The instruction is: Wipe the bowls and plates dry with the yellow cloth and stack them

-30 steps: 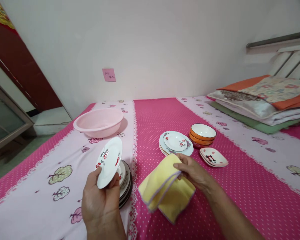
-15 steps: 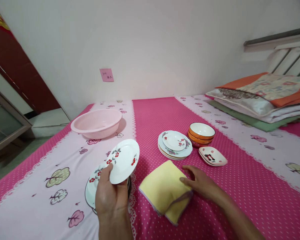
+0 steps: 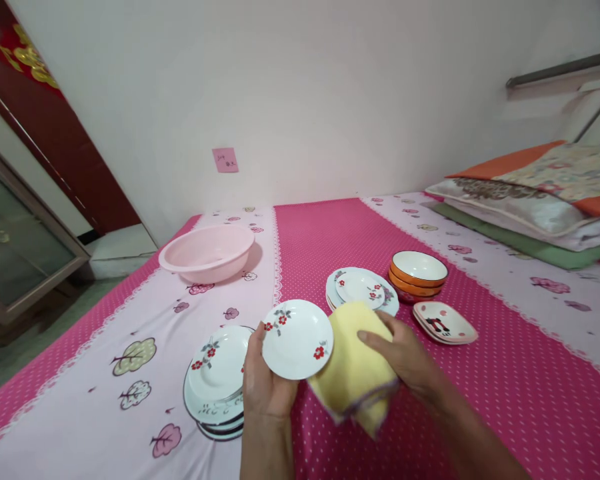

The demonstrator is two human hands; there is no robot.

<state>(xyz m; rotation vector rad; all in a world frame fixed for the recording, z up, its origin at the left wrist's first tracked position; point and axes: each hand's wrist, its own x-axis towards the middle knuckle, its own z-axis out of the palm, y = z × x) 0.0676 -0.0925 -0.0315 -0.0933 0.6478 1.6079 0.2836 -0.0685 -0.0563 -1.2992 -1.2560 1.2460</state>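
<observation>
My left hand (image 3: 270,380) grips a small white plate (image 3: 297,340) with red flowers by its lower left rim, tilted toward me. In my right hand (image 3: 405,350) is a folded yellow cloth (image 3: 355,360), thumb on top and the other fingers behind it. The cloth hangs just right of the plate; whether they touch I cannot tell. Left of my left wrist lies a stack of plates (image 3: 217,373), a flowered one on top, partly hidden by the wrist. Beyond the cloth is a second stack of plates (image 3: 360,287), its near side covered by the cloth.
Orange bowls (image 3: 417,270) are stacked at the right, behind small square dishes (image 3: 445,321) with a cat picture. A pink basin (image 3: 207,253) stands at the back left. Folded bedding (image 3: 535,200) is piled far right on the pink patterned sheet (image 3: 320,233). A wall rises behind.
My left hand has carried the small plate rightward, away from above the left stack. My right hand has lifted the yellow cloth off the sheet and up beside the plate. The view has shifted slightly.
</observation>
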